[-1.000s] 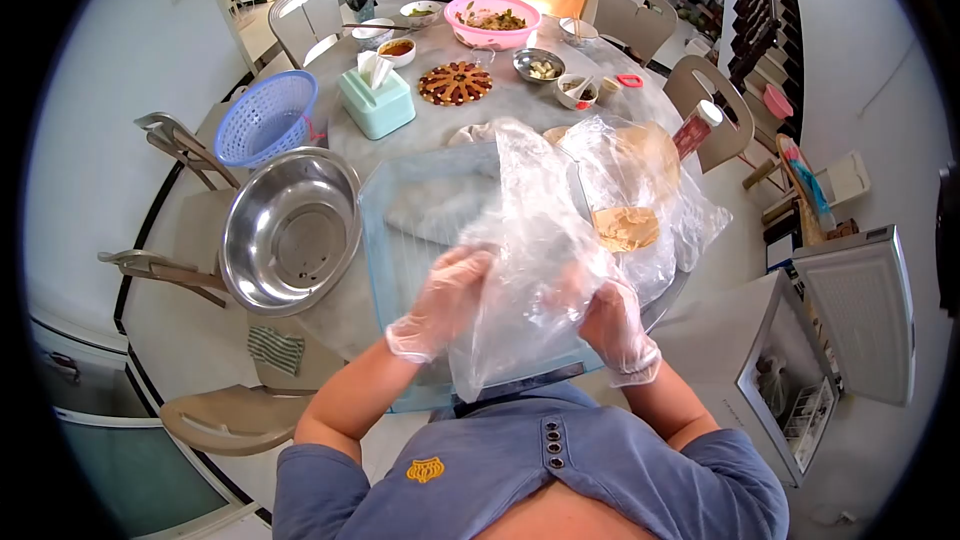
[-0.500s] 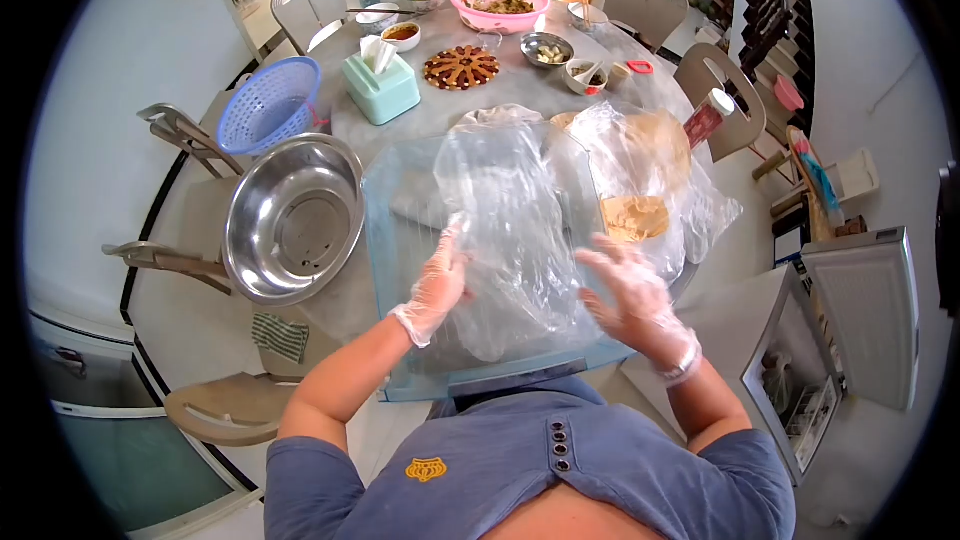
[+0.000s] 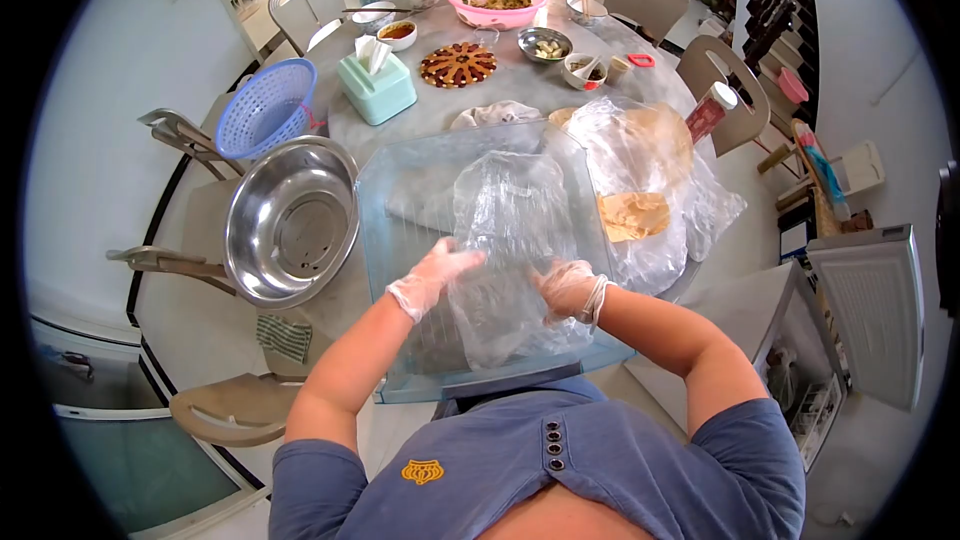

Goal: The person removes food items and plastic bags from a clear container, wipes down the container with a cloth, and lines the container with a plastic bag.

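A crumpled clear plastic bag (image 3: 510, 205) lies spread inside a transparent blue-tinted drawer (image 3: 374, 230), which sits on the table's near edge in front of my body. Thin clear gloves cover both hands. At the bag's left side, my left hand (image 3: 432, 275) is open, its fingers stretched to the right and touching the plastic. My right hand (image 3: 568, 290) rests against the bag's right part, fingers bent inward but apart; their tips are slightly blurred. Just beyond the drawer lies a whitish cloth (image 3: 495, 114).
A steel basin (image 3: 335, 175) and a blue colander (image 3: 265, 110) stand left. More plastic bags with brown paper (image 3: 632, 217) lie right. Farther back are a tissue box (image 3: 378, 90), a patterned trivet (image 3: 457, 65), a pink basin (image 3: 496, 16) and several bowls. An open fridge door (image 3: 865, 315) is at lower right.
The bag's far edge has come down toward me, so it lies flatter and shorter in the drawer. My right hand has moved left onto it; my left hand has shifted slightly down.
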### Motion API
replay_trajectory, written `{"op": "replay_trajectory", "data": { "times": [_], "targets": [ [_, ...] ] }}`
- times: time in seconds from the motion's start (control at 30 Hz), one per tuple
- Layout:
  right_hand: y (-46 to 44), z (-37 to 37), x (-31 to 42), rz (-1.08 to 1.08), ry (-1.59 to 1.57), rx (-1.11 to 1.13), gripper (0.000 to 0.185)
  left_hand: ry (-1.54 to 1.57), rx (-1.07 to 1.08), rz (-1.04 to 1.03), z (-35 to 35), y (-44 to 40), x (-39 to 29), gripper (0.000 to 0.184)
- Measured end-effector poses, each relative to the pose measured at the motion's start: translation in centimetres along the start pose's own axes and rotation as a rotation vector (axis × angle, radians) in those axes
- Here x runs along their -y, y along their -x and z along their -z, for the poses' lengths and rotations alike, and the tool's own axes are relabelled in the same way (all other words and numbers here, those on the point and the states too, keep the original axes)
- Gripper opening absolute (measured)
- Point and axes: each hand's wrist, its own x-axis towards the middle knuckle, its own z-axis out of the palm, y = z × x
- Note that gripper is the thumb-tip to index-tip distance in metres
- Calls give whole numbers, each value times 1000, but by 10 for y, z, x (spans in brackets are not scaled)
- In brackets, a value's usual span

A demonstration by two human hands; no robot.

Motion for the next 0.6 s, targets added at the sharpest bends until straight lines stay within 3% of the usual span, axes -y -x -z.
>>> {"op": "replay_trajectory", "data": {
  "times": [0.03, 0.1, 0.13, 0.17, 0.23, 0.3, 0.33, 0.37, 0.4, 0.43, 0.5, 0.53, 0.6],
  "targets": [
    [5, 11, 1, 4, 3, 0, 71, 109, 4, -44, 1, -3, -7, 54],
    [12, 36, 0, 27, -45, -68, 36, 123, 71, -56, 14, -33, -12, 49],
    [9, 39, -1, 21, -63, -297, 17, 132, 142, -74, 18, -47, -13, 44],
    [3, 46, -2, -7, -113, -365, 22, 132, 142, -70, 14, -60, -12, 44],
    [-20, 53, -8, -36, -168, -430, 31, 281, -91, -220, -3, -71, -16, 34],
    [-53, 40, -19, -24, -294, -766, 70, 205, -150, -263, -12, -84, -10, 35],
    [-54, 40, -23, -24, -296, -762, 70, 116, -306, -500, -16, -108, 8, 37],
    [-55, 39, -26, -137, -291, -550, 86, 20, -462, -734, -18, -120, 19, 38],
    [-55, 38, -28, -247, -282, -338, 103, -215, -525, -630, -11, -109, 14, 42],
    [-60, 35, -30, -246, -284, -336, 103, -216, -525, -628, -5, -109, 14, 42],
    [-73, 26, -36, -267, -272, -345, 116, -349, -715, -433, 0, -111, 16, 47],
    [-72, 25, -36, -267, -274, -340, 116, -657, -978, -679, -5, -96, 9, 52],
    [-72, 29, -36, -261, -285, -321, 114, -986, -801, -869, -16, -55, -9, 55]
  ]
}}
